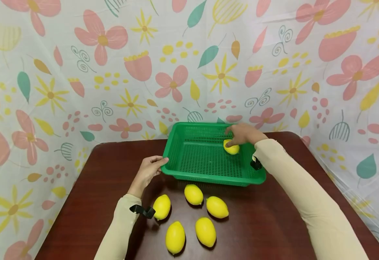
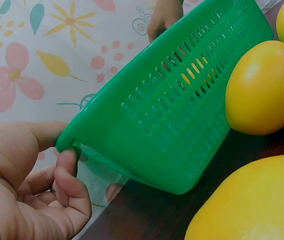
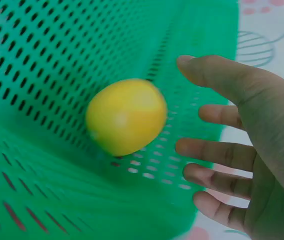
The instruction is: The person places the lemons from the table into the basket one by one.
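A green plastic basket [image 1: 213,178] with slotted walls stands on the table. My left hand [image 1: 147,170] pinches its left rim between thumb and fingers; the left wrist view shows the grip on the rim [image 2: 67,135] up close. Over the basket's right side is my right hand [image 1: 242,133]. One yellow lemon [image 3: 126,117] lies inside the basket, below that hand. In the right wrist view the fingers of the right hand [image 3: 262,135] are spread, with a gap between them and the lemon.
Several lemons lie on the dark wooden table [image 1: 111,173] in front of the basket, among them a lemon [image 1: 193,195] near its front wall and a lemon [image 1: 162,207] beside the left wrist. A flower-patterned cloth [image 1: 189,54] hangs behind the table.
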A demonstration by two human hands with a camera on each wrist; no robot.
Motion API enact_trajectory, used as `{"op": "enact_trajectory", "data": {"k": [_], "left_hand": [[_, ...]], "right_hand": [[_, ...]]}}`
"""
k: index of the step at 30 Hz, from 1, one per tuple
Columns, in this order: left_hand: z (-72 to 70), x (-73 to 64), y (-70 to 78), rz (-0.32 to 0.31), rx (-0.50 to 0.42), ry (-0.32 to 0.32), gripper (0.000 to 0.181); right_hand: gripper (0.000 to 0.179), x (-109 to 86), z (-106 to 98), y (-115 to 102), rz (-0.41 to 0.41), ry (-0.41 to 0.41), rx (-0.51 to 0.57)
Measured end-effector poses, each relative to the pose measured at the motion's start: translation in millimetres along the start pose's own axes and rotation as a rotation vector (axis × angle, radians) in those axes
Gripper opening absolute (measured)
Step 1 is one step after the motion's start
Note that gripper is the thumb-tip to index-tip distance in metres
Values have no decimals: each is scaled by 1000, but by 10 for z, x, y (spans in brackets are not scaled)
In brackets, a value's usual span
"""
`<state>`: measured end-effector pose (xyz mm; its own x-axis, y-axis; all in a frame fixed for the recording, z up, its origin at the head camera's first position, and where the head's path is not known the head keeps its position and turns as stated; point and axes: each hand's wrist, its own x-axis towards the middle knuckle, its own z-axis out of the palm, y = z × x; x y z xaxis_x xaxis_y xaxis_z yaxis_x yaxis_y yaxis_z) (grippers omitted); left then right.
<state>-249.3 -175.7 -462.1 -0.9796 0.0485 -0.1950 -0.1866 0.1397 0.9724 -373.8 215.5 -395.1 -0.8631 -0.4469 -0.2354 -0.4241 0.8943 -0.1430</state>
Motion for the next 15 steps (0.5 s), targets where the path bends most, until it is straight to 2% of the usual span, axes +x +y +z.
{"op": "enact_trajectory", "data": {"k": [4,8,11,15], "left_hand": [[-16,5,1,-10,-5,10,47],[-17,21,-2,-5,-4,3,49],[-13,28,-5,-10,-11,-4,49],[-16,29,-3,-11,-15,-4,48]], "right_hand": [[64,-113,-116,-75,-53,57,49],[61,-330,-164,-194,-96,154,96],[59,-524,-125,-294,-125,251,109],[57,-796,-37,-464,-111,362,160]]}}
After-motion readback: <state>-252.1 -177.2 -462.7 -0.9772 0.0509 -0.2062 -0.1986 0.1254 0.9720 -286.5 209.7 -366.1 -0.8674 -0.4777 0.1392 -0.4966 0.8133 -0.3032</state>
